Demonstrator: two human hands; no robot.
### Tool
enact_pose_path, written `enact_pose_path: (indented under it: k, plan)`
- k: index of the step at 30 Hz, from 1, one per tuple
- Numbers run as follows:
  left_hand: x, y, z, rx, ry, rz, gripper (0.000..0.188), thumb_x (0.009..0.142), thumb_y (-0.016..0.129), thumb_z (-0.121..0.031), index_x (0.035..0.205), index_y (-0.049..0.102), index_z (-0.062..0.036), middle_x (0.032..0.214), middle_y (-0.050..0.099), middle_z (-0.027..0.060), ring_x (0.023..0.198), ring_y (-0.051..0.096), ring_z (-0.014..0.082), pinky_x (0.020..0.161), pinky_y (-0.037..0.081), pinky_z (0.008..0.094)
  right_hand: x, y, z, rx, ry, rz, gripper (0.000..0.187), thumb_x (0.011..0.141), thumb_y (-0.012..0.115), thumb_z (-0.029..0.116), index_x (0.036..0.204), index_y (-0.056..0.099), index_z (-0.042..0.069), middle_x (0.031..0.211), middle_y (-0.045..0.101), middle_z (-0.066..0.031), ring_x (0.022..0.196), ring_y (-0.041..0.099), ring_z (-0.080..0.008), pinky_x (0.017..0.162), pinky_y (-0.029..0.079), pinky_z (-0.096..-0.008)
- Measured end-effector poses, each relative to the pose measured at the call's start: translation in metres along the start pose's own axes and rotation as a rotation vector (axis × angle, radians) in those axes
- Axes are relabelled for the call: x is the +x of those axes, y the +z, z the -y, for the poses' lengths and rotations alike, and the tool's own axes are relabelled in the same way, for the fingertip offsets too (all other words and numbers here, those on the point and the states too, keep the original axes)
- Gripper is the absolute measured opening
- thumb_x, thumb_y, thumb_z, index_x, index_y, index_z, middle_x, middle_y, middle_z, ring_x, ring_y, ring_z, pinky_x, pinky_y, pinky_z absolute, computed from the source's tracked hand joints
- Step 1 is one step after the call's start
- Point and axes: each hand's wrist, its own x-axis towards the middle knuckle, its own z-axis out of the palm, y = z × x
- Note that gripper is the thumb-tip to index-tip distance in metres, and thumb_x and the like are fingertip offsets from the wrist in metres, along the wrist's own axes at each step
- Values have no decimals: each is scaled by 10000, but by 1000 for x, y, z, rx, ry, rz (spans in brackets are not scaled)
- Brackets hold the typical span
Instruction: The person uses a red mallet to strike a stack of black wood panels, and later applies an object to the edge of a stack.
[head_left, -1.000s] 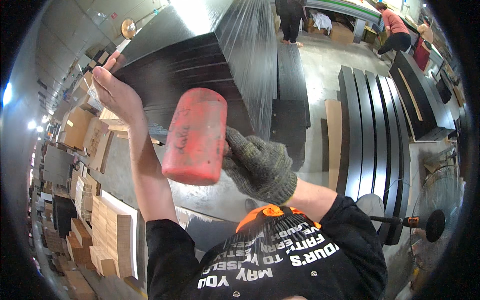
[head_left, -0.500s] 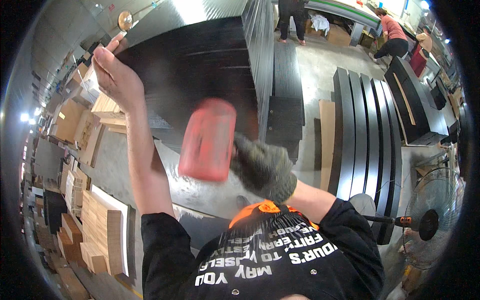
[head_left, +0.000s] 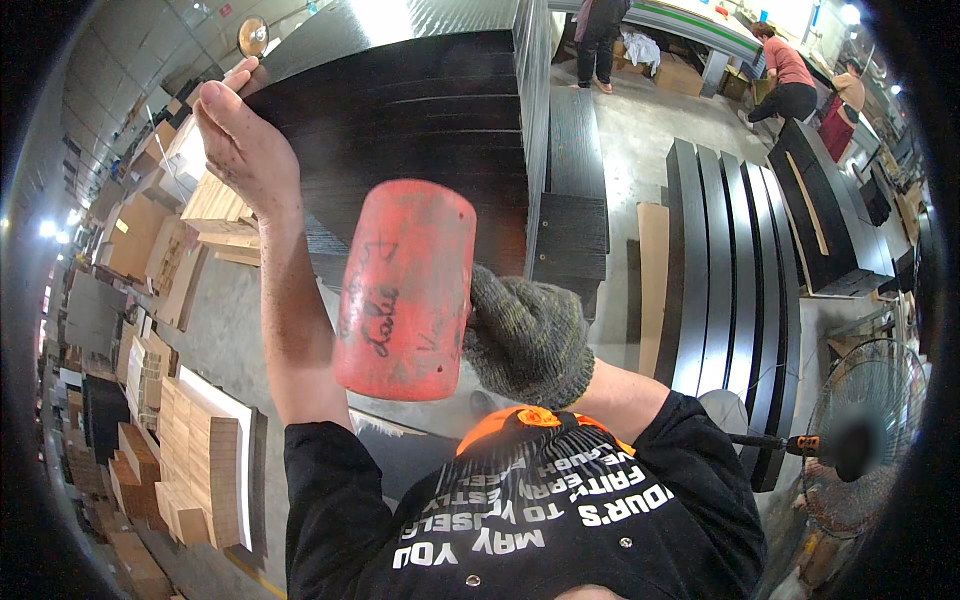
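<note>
A tall stack of black boards (head_left: pixel 420 130) stands in front of me, its layers running across and a shiny dark top (head_left: pixel 330 50) above. My bare left hand (head_left: pixel 240 140) rests at the stack's upper left corner, fingers stretched along the edge. In a grey-green knitted glove, my right hand (head_left: pixel 530 335) is closed round the mostly hidden handle of a red mallet (head_left: pixel 405 290). The mallet's head, scuffed and marked with dark handwriting, is held upright in front of the stack, covering its lower part. I cannot see a gap or contact between them.
Long black boards (head_left: pixel 710 270) lie side by side at the right, with another black stack (head_left: pixel 835 210) beyond. A standing fan (head_left: pixel 860 440) is at the lower right. Wooden blocks (head_left: pixel 195 450) are at the left. Several people (head_left: pixel 785 80) work at the back.
The red mallet has come nearer to me and looks larger and sharper, where it was smeared by motion before. My left hand remains at the stack's corner.
</note>
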Motion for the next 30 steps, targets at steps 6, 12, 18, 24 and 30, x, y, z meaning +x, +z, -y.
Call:
enact_pose_path:
  k: [6,12,18,24,30]
  plan:
    - [0,3,9,-65,-29,-2,526,1022,309,-426,964,616,-3,979,699,107,943,633,219,896,441,332,8,0,4,-6,103,-16,522,806,708,308,1241,539,74,654,588,-108,528,594,-291,455,461,-409]
    - [-2,5,7,-30,-3,5,527,1022,308,-424,965,622,-5,967,700,105,932,629,221,890,436,328,12,3,-6,-29,78,-20,494,810,701,310,1216,556,68,670,584,-108,504,584,-276,431,444,-402]
    - [1,2,10,7,40,-4,557,1020,295,-448,970,638,-13,974,699,89,930,621,213,885,435,319,-3,11,-8,-97,129,43,496,809,702,313,1214,561,64,631,563,-81,473,568,-264,415,430,-402]
    - [3,4,15,-25,-17,2,588,1009,283,-488,962,645,-28,1004,696,59,955,604,195,901,429,312,-42,30,-18,-43,150,31,480,822,683,348,1229,565,123,612,571,-74,466,569,-271,404,423,-402]
    - [3,4,15,-91,-82,13,584,997,290,-501,971,638,-33,1000,688,62,962,590,173,922,413,299,-55,37,-23,38,184,119,393,845,662,362,1159,583,139,603,575,-79,451,560,-286,399,421,-412]
